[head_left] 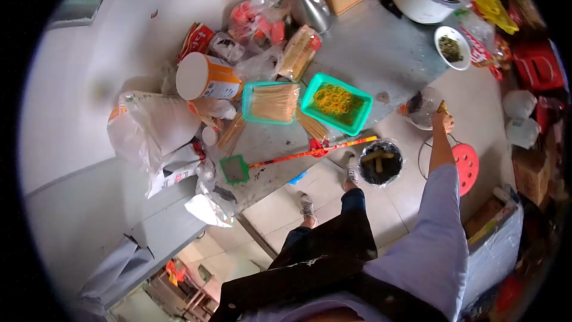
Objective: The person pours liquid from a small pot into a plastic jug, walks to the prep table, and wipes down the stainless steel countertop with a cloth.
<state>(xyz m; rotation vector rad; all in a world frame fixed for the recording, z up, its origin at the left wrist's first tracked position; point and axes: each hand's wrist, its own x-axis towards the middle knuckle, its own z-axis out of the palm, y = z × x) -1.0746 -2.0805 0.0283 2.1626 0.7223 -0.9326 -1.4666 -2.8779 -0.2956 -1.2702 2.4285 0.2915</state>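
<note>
Right hand [443, 121]: extended at the end of the right arm, out past the edge of the table [372, 39] and over the floor. The fingers are curled closed around a small yellow-brown item [441, 107], whose upper end projects from the grip. The item is too small and blurred to identify. A clear container [422, 109] is directly beside the hand; whether the item is attached to it cannot be told.

Left hand: outside the view; its state cannot be told.

Floor, near the right arm: a red stool [466, 169] with a perforated round seat is to the right of the forearm. A bin [398, 174] with a black liner is to the left and contains brown pieces [379, 160].

Table, near edge: a swatter [292, 158] with a green head lies along the edge, its handle pointing toward the bin. Two green baskets stand behind it. The left basket [246, 105] contains thin sticks [273, 100]; the right basket [356, 124] contains yellow rings [332, 99].

Table, remaining area: an orange-and-white tub [205, 77] is left of the baskets. A white lidded pot [414, 0] is at the far right, with a white bowl [462, 64] of green leaves [450, 49] near it.
</note>
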